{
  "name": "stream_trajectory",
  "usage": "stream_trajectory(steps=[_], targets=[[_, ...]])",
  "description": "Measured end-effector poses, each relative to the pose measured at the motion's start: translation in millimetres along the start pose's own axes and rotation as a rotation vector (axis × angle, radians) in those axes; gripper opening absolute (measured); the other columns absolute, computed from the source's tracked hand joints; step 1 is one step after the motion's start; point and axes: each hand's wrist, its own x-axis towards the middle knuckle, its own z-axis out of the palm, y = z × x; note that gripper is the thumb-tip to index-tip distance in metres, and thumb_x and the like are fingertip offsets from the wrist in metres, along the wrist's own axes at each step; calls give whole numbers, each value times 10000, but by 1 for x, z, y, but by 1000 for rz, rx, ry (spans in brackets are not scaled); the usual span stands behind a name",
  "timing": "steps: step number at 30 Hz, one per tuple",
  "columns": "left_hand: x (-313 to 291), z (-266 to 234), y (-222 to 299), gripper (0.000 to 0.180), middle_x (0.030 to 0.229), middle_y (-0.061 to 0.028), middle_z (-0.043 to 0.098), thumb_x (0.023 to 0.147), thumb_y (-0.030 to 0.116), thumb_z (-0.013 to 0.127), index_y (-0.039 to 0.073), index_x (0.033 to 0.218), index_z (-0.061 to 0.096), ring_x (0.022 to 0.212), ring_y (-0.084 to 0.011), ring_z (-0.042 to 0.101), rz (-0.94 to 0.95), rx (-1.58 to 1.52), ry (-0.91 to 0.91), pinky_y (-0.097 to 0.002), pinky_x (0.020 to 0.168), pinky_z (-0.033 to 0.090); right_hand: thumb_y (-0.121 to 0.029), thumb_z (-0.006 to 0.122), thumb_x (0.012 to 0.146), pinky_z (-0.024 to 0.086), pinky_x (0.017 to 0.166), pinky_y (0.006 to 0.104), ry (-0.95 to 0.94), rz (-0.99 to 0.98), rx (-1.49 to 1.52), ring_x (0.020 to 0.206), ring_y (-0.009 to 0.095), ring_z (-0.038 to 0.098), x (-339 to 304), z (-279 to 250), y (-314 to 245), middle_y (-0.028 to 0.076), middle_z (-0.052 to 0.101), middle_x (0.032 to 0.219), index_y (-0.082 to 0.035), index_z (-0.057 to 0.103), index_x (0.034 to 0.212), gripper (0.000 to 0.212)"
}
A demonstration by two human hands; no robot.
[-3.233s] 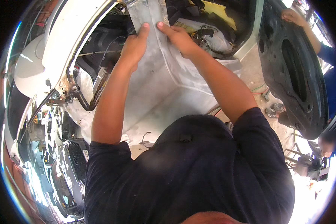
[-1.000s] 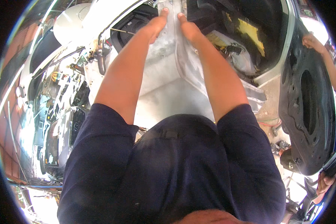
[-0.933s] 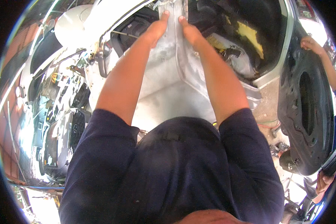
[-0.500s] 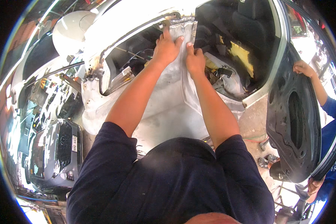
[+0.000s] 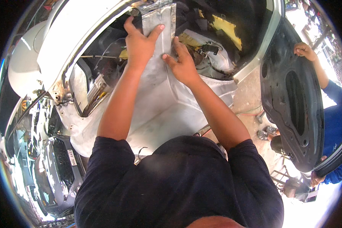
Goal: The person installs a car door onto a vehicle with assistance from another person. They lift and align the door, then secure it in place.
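Between two door openings of a car body stands a bare-metal pillar (image 5: 152, 32), grey and scuffed. At its left side is my left hand (image 5: 140, 47), thumb and forefinger spread wide; the thumb lies on the pillar's face and the forefinger points up beside the left edge. Its other fingers are mostly hidden. My right hand (image 5: 183, 64) rests at the pillar's right edge, thumb and fingers apart, the thumb touching the metal. Below the hands the pillar widens into a grey body panel (image 5: 152, 114).
At right another person's hand (image 5: 306, 51) steadies a dark detached car door (image 5: 292, 106) standing upright. Yellow foam (image 5: 227, 31) and wiring show inside the car. A white mirror-shaped part (image 5: 24, 60) sits at upper left. A dark car (image 5: 57, 167) is parked at lower left.
The view has shifted, so the car body sits further left and higher. My left hand's thumb and forefinger have spread wider. My right hand's fingers have loosened and sit lower on the pillar.
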Motion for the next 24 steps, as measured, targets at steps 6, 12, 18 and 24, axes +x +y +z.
stream_trajectory(steps=[6,12,18,24], targets=[[4,5,1,1058,1040,-337,748,860,568,857,-57,1521,318,953,-496,756,146,254,-38,-511,851,604,-242,761,929,355,1253,450,-87,-21,6,1514,475,421,3,-7,-7,337,389,1641,-3,320,1670,895],[6,7,6,1082,1047,-365,724,857,596,848,-109,1482,317,987,-523,739,82,261,-51,-523,865,594,-189,744,916,339,1266,470,-69,-74,-44,1535,499,377,6,-6,-10,373,344,1650,83,299,1640,893],[6,6,6,1002,1047,-384,716,868,612,837,-128,1379,395,998,-560,721,69,403,-18,-542,864,585,-181,778,913,314,1284,456,-66,-98,-106,1562,480,344,8,-6,-17,365,284,1689,54,285,1656,922],[11,5,5,1087,1190,-423,675,843,631,854,-190,1419,432,1155,-539,687,83,297,-5,-505,1024,530,-172,808,898,313,1274,511,-208,-110,-266,1569,476,336,-29,-90,-68,313,297,1710,-30,327,1669,920]])
